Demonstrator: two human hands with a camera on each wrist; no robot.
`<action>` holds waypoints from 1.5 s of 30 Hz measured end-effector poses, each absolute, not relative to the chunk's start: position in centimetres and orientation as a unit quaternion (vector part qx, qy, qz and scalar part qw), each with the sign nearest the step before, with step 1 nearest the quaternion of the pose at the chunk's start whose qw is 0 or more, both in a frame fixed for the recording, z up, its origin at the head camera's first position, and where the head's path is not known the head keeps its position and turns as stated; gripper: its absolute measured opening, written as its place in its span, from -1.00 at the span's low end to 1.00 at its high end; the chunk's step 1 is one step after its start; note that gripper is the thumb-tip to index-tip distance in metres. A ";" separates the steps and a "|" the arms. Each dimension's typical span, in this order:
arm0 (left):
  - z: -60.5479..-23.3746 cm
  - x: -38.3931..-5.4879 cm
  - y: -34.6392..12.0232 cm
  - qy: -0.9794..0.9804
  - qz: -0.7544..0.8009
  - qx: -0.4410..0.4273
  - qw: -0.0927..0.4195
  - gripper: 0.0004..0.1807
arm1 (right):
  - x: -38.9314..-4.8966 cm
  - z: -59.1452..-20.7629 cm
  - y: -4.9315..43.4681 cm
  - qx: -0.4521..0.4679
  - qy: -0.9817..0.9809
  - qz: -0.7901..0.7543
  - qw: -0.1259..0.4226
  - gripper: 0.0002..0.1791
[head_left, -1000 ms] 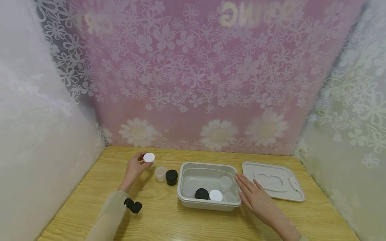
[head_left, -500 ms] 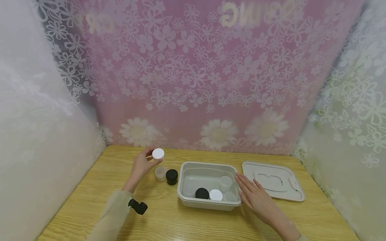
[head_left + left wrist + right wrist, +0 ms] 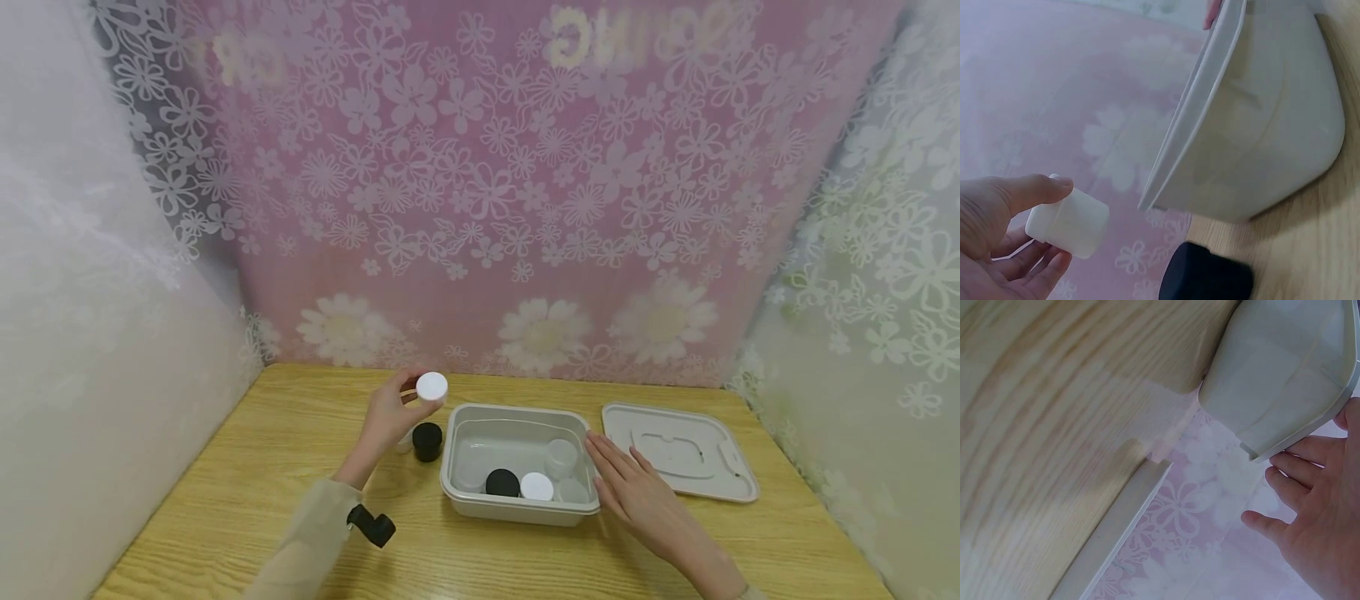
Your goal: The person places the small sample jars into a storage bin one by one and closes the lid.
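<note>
on the wooden counter (image 3: pixel 225 500), the left hand (image 3: pixel 386 417) pinches a small white-lidded round jar (image 3: pixel 431 387) above a black-lidded jar (image 3: pixel 427 441), just left of the grey plastic tub (image 3: pixel 517 510). the right hand (image 3: pixel 637 492), fingers straight, rests against the tub's right rim, beside the flat grey lid (image 3: pixel 678 450).

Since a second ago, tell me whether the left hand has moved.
Yes. The left hand, holding the white-capped jar, moved right toward the bin.

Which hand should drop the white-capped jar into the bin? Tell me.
Left. The left hand already pinches the white-capped jar just beside the bin; the right hand lies flat against the bin's far rim.
</note>
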State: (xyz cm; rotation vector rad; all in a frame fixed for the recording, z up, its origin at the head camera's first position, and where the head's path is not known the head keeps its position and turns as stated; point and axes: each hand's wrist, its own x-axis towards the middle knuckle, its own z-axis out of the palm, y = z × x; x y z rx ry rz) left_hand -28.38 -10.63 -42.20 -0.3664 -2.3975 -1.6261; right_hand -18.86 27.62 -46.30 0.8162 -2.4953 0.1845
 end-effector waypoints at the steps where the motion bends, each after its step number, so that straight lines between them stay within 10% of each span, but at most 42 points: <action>1: -42.3 -28.3 -10.3 -0.814 -0.555 -0.128 0.110 -0.41 | -18.8 -46.3 27.6 0.299 -0.918 0.069 0.251 -0.41; 45: -45.1 -25.8 2.1 -0.871 -0.450 -0.189 0.056 -0.54 | -18.9 -46.4 27.7 0.308 -0.913 0.052 0.260 -0.40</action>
